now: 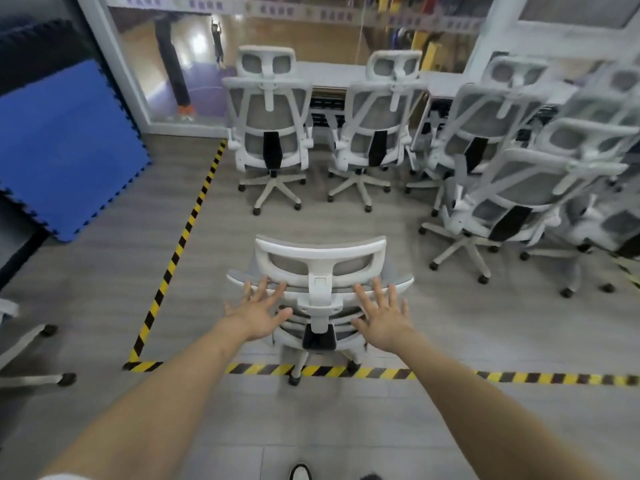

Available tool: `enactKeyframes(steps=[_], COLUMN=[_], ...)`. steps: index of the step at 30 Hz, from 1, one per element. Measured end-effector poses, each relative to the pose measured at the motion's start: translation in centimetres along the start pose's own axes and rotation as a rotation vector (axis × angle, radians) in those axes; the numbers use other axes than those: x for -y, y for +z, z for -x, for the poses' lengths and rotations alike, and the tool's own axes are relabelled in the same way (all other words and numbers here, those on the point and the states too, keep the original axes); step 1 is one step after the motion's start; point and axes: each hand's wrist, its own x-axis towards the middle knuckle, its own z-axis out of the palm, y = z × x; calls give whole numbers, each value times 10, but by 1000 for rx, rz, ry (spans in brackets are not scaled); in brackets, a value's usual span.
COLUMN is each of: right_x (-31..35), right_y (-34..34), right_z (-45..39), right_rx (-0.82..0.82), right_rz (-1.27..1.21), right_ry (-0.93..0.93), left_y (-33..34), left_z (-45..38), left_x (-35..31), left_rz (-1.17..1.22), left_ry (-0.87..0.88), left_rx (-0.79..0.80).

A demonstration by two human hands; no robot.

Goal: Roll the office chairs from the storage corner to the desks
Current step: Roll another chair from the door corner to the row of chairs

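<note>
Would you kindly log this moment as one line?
left hand open | right hand open | both at chair back | striped tape underneath

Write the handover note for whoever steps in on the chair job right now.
Left hand and right hand: both open, fingers spread, at the back of the nearest chair, gripping nothing.
That chair straddles the striped floor tape, facing the desks.
Done: two chairs sit at the desks.
Left: roll this one in, then the cluster of chairs on the right.
</note>
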Motion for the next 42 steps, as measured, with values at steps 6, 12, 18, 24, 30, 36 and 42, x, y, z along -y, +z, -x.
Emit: enactKeyframes(steps=[6, 12, 18, 24, 30, 36, 42], right_x=[-52, -113, -188, -251, -295, -329, -346], right_y=[-57, -110, -180, -246, -293, -322, -345], right_z=[-90, -182, -276, -363, -445, -504, -533], right_rx=[38, -20, -9, 24, 34, 6, -10], right_rz=[-21, -15, 24, 29, 38, 19, 4], right_ry=[41, 40, 28, 16, 29, 63, 78], left_y=[-68, -118, -166, -225, -276, -307, -327], left_z=[-96, -192, -290, -378, -456, -518, -554], left_x=[-51, -104, -175, -239, -279, -312, -333], left_rz=[-97, -88, -44, -36, -38, -32, -58], left_ry=[19, 38, 18, -3, -8, 5, 29], left_rx=[15, -16, -48, -34, -13, -30, -45])
